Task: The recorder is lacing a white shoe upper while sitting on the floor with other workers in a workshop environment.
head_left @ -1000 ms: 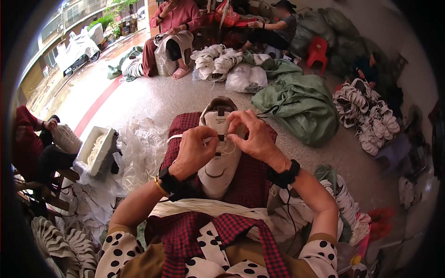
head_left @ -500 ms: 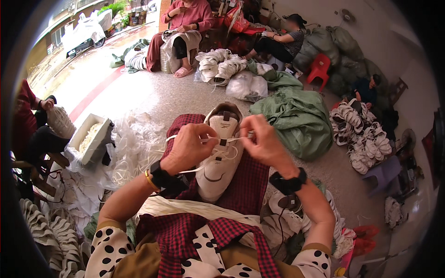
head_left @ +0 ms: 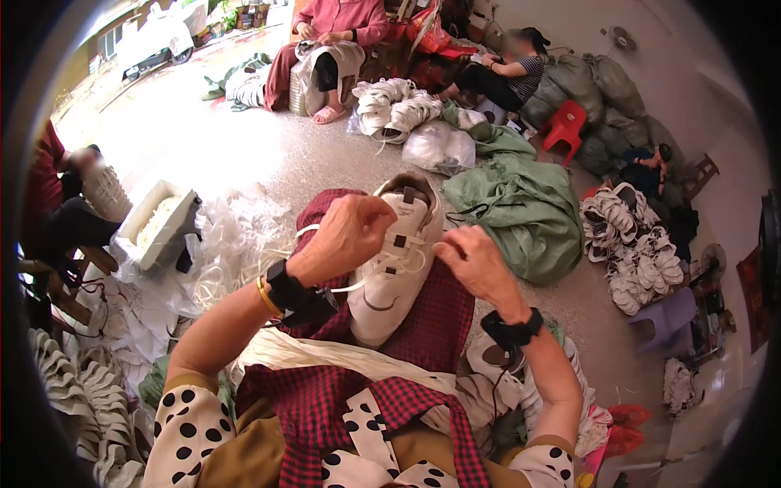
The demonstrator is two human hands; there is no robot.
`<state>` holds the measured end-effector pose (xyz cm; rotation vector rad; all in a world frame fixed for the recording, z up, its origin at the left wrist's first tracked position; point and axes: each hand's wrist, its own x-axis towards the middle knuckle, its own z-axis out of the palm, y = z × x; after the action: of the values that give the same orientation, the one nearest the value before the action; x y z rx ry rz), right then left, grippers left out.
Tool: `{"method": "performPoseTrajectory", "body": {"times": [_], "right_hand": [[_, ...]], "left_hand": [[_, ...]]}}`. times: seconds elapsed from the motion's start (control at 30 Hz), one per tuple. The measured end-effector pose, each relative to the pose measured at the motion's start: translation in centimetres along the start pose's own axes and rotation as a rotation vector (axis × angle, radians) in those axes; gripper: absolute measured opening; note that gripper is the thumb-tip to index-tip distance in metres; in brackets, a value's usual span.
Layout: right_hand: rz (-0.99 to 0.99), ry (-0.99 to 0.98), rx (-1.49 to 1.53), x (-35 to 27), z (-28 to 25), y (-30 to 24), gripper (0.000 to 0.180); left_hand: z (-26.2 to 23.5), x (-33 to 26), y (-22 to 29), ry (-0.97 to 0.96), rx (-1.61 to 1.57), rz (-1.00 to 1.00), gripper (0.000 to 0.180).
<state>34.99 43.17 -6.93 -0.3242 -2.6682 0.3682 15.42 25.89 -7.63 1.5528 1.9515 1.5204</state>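
Note:
A cream sneaker (head_left: 378, 305) lies on my lap, toe toward me, on a red and dark checked cloth (head_left: 439, 325). White shoelace (head_left: 421, 241) crosses its upper part, and a loose length loops out on the left side. My left hand (head_left: 350, 232) is closed in a pinch over the sneaker's left edge near the tongue; what its fingertips hold is hidden. On the right edge my right hand (head_left: 478, 262) pinches the shoelace between thumb and finger. A bundle of long white laces (head_left: 342, 358) lies across my lap.
A white foam box (head_left: 154, 224) and clear plastic bags (head_left: 236, 236) stand at left. Beyond the sneaker lies a green sack (head_left: 521, 215). Shoe piles (head_left: 630, 244) and a red stool (head_left: 564, 128) are at right. Several people sit around the room.
My left hand has risen away from the middle eyelets toward the tongue. My right hand has dropped lower and slightly right, with the shoelace at its fingertips. The sneaker tilts slightly more to the right.

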Motion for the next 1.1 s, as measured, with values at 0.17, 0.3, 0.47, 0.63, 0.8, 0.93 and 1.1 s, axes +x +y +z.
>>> {"method": "performPoseTrajectory", "body": {"times": [0.17, 0.3, 0.47, 0.63, 0.8, 0.93, 1.1], "right_hand": [[0.039, 0.011, 0.376, 1.5, 2.2, -1.6, 0.024], [0.031, 0.208, 0.090, 0.1, -0.4, 2.3, 0.023], [0.179, 0.480, -0.472, -6.9, -5.6, 14.6, 0.027], [0.663, 0.284, -0.408, -11.5, -5.4, 18.6, 0.033], [0.339, 0.414, -0.061, -7.2, -1.7, 13.1, 0.026], [-0.038, 0.355, -0.053, -1.1, 0.2, 3.1, 0.021], [-0.174, 0.177, -0.042, 0.8, 2.3, -0.6, 0.028]], "left_hand": [[-0.1, 0.2, 0.4, 0.066, 0.083, 0.081, 0.018], [-0.1, 1.3, -0.4, 0.119, 0.098, 0.145, 0.025], [-0.1, 2.4, -1.7, 0.081, 0.157, 0.178, 0.032], [-2.3, 0.5, -1.2, 0.041, 0.075, 0.193, 0.023], [-3.0, -2.2, -0.3, -0.208, 0.315, 0.349, 0.022], [-2.3, -1.6, -1.2, -0.230, 0.395, 0.361, 0.032], [-1.2, -1.1, -1.5, -0.154, 0.324, 0.358, 0.043]]}}
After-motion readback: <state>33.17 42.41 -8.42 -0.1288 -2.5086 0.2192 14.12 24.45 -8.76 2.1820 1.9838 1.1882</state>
